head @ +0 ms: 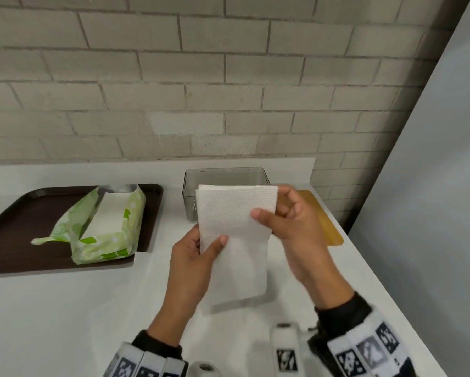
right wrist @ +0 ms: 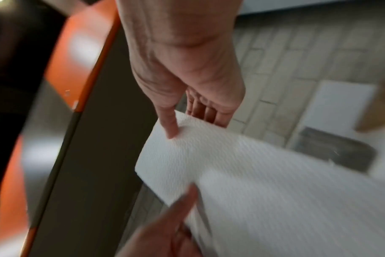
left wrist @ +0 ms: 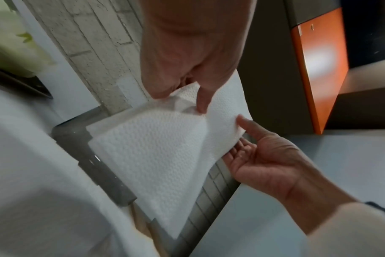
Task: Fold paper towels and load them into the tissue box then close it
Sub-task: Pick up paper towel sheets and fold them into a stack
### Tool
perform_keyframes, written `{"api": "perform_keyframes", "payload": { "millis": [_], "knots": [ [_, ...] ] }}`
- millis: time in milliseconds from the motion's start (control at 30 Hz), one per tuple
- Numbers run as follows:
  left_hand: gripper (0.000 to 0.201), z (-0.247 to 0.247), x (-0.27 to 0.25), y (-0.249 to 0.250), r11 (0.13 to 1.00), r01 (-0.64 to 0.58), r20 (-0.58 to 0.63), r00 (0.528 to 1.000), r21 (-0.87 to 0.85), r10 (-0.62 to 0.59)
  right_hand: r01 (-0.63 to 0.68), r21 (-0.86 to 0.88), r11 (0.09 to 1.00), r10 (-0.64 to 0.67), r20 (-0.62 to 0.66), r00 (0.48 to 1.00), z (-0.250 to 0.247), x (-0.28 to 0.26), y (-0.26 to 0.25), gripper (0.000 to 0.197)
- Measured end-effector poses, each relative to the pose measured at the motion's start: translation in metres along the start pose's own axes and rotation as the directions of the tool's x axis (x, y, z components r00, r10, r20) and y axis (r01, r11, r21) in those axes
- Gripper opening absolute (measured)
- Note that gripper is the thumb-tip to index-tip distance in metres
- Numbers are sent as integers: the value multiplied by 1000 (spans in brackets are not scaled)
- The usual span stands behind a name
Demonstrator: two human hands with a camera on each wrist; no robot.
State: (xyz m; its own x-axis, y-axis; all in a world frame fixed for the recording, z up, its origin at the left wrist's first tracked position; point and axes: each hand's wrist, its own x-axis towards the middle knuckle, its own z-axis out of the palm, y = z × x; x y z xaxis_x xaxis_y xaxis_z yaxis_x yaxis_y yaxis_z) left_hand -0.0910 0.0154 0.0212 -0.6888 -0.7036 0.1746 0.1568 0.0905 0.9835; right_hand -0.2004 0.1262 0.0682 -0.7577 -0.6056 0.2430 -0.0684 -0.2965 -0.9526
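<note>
Both hands hold one paper towel [head: 235, 213] up in front of the box [head: 225, 176]: the left hand [head: 198, 257] pinches its left edge between thumb and fingers, and the right hand [head: 296, 221] pinches its right edge. The towel looks folded over at the top, so folding seems under way and loading and closing remain. The box stands open and appears empty through its clear walls. A flat yellowish piece [head: 325, 221] right of the box may be its lid; I cannot tell. The pack [head: 106, 224] left of the box holds more towels, count unclear.
</note>
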Motion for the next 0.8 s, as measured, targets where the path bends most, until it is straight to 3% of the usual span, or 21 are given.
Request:
{"api": "perform_keyframes", "payload": {
  "millis": [67,167,300,467,700,800],
  "knots": [
    [23,3,-3,-6,999,-10,-51,999,-41,7,-68,-37,997,67,-23,998,9,-12,22,30],
    [26,7,-7,-9,997,-69,-81,995,-38,66,-10,-247,969,-7,-68,998,19,-21,36,30],
    [29,11,-8,-10,990,-133,-91,988,-48,128,99,-199,975,-117,-83,990,21,-20,36,33],
    [29,13,-12,-24,998,-68,-84,994,14,69,-30,-284,958,-1,-109,994,21,-26,59,37],
    [30,18,-13,-25,997,-61,-81,995,44,65,-39,-302,952,-3,-136,991,20,-28,59,38],
    [35,19,-14,-13,990,-138,-104,985,10,138,80,-244,966,-115,-129,985,21,-28,47,36]
  ]
}}
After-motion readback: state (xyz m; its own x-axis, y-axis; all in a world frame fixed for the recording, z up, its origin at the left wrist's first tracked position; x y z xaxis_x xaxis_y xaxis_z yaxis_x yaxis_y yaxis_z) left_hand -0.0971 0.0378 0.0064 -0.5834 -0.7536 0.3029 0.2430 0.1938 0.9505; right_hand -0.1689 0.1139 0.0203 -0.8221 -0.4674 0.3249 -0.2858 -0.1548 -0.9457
